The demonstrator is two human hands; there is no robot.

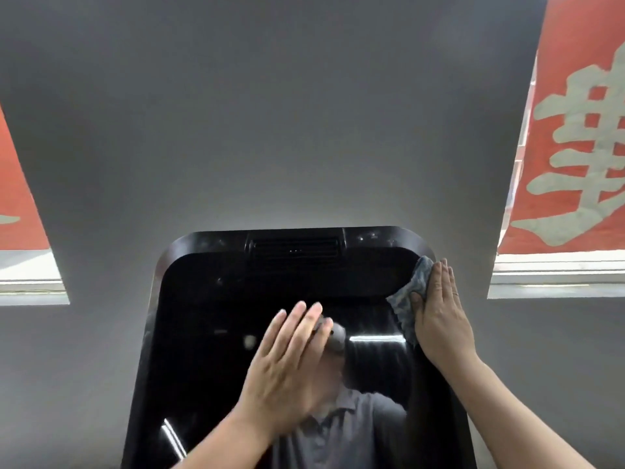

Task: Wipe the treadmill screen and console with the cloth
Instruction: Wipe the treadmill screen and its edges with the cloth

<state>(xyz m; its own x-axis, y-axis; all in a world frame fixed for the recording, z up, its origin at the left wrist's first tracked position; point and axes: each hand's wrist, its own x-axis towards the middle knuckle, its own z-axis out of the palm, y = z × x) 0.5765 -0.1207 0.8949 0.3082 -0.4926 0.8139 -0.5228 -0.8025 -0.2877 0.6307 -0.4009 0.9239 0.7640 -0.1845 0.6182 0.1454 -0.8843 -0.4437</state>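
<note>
The glossy black treadmill screen [209,350] fills the lower middle of the head view, framed by the black console [203,240] with a vent slot at its top edge. My right hand [439,316] presses a blue-grey cloth [411,292] flat against the console's upper right corner, fingers together and pointing up. My left hand [287,363] hovers in front of the middle of the screen, fingers straight and slightly spread, holding nothing. The screen reflects a person in a grey shirt and some ceiling lights.
A grey wall [304,113] rises directly behind the console. Windows with red banners bearing pale characters flank it on the left [17,198] and right [575,130], with white sills below.
</note>
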